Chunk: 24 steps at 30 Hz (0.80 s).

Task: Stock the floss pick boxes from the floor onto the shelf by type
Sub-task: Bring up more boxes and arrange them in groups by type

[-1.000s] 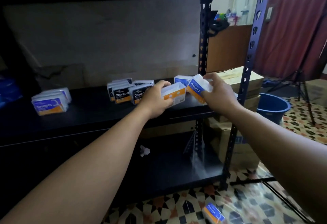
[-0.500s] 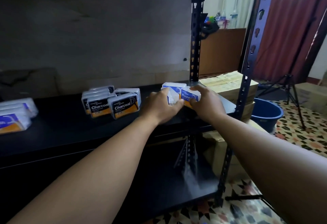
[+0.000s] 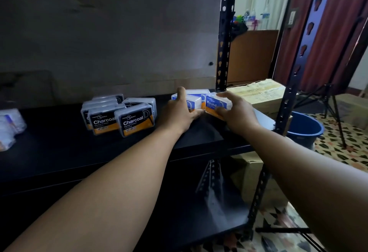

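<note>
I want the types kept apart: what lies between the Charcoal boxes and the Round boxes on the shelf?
In the head view, only the left hand and bare shelf lie between the Charcoal boxes and Round boxes.

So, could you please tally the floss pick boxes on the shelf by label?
Charcoal boxes: about 6, rear ones overlap
Round boxes: 3
Blurred boxes at left edge: cannot count
Total: about 9 countable

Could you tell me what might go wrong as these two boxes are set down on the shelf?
The Round box under the right hand sits near the shelf front corner, so a nudge could tip it off. The left hand covers its box's label, so its type is unconfirmed.
</note>
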{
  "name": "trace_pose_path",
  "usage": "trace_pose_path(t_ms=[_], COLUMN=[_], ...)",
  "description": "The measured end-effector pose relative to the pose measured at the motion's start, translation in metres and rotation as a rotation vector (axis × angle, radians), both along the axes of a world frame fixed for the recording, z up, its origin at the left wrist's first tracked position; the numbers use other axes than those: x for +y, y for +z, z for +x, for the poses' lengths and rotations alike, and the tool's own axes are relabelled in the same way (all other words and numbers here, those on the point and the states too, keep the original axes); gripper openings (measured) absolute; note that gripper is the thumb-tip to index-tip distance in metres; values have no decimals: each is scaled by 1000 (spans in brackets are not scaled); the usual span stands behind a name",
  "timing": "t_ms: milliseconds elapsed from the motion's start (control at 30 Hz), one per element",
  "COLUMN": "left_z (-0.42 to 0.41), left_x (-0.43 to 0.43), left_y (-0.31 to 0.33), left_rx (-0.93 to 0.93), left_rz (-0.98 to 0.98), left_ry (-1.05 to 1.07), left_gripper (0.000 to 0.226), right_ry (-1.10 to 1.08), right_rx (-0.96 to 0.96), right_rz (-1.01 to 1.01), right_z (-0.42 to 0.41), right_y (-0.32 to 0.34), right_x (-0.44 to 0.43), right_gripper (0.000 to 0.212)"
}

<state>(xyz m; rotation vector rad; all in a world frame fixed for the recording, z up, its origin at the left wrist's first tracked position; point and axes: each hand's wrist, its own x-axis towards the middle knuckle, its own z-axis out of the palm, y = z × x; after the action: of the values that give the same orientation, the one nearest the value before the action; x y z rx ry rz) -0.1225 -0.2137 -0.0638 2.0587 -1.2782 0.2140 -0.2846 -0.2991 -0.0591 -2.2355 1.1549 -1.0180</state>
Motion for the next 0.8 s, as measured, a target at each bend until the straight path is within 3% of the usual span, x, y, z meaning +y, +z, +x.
trace_pose_path(t_ms=[167,300,500,700,800], left_z=[-4,-5,-14,-29,-42], left_x=[2,14,44,85,105], left_y=[1,1,1,-6,-24], left_rx=[7,29,19,40,10], left_rz=[-5,-23,-32,-95,-218], left_ry=[-26,-67,-174,-292,-320], left_gripper=[89,95,94,85,74], right_ry=[8,-22,-86,28,70], right_rx=[33,-53,-186,-218,-252], right_rz=[-4,-20,-119,-110,-92], right_z=[-2,-3,-18,-62,-85], right_y=[-3,-5,-19,-52,-71], right_x=[4,11,24,66,93], right_gripper=[62,75,63,64,67])
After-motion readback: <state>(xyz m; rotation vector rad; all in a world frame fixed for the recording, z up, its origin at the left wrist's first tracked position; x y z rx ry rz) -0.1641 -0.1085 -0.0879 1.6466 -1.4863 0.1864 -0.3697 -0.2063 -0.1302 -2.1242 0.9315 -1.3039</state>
